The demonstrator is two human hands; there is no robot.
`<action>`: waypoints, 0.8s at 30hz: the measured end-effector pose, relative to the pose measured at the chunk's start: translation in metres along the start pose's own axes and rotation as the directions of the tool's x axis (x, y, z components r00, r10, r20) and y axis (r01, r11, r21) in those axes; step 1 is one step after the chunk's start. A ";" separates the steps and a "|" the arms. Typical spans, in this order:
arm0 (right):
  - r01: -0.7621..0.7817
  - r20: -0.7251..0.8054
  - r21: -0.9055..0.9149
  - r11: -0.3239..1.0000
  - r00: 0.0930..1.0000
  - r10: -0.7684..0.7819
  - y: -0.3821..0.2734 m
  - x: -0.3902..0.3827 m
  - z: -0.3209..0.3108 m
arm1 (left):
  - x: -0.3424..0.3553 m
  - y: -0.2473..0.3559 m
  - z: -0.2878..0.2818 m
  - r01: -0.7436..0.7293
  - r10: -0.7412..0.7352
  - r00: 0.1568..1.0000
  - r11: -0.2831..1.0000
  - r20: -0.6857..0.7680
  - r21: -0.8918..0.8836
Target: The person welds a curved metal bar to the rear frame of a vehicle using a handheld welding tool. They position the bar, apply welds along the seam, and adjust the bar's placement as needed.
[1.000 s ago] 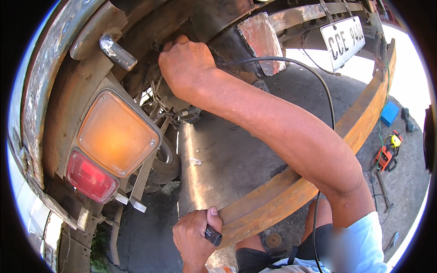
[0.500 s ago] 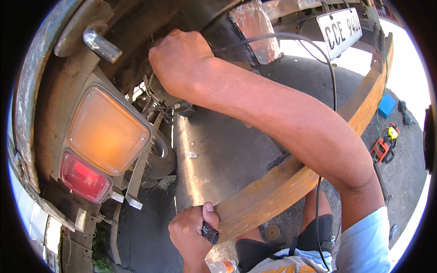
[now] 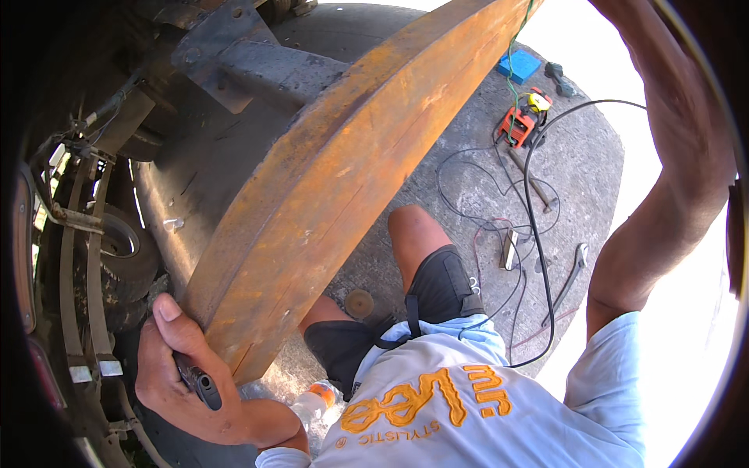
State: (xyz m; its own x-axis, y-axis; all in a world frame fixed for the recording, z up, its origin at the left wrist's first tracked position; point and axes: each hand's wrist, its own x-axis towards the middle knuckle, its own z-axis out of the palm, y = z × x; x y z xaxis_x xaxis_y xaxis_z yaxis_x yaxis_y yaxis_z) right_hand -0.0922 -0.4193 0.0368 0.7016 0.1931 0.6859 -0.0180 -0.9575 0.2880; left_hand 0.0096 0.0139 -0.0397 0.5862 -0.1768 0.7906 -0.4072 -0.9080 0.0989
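Note:
My left hand is closed around a short black handle with a hole in its end. The hand is beside the near end of a long, rusty steel beam, its thumb up by the beam's edge. The rest of what the handle belongs to is hidden in my palm. My right arm stretches up along the right side, and its hand lies beyond the top of the picture. The beam curves from lower left to the upper right, next to a dark metal bracket.
Vehicle undercarriage with a wheel fills the left. On the concrete lie an orange tool, a blue box, a hammer, a wrench and looping cables. A black cable hangs beside me. A plastic bottle stands near my left forearm.
My right hand has left the dark space behind the lamps, passing out of view at upper right. The view has swung rightward, and the lamps are now at the left rim. My left hand still grips the handle.

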 end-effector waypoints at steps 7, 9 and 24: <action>-0.725 -0.034 0.360 0.587 0.619 0.785 -0.038 -0.147 0.045 | 0.002 0.020 -0.004 -0.108 0.107 0.988 0.994 -0.113 0.002; -0.855 0.156 0.336 0.394 0.463 0.872 -0.043 -0.187 0.065 | 0.006 0.025 -0.001 -0.151 0.154 0.977 0.988 -0.148 0.029; -0.803 0.669 0.541 -0.252 0.229 0.707 -0.054 -0.286 0.173 | 0.001 0.022 0.001 -0.166 0.172 0.979 0.984 -0.112 0.060</action>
State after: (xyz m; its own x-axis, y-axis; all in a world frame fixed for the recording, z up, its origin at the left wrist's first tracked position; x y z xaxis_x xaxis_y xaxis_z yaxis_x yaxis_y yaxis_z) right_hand -0.1684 -0.4599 -0.2904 0.6241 -0.7765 -0.0866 -0.1735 -0.0297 -0.9844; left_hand 0.0016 -0.0066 -0.0374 0.4248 -0.2866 0.8587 -0.4564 -0.8870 -0.0702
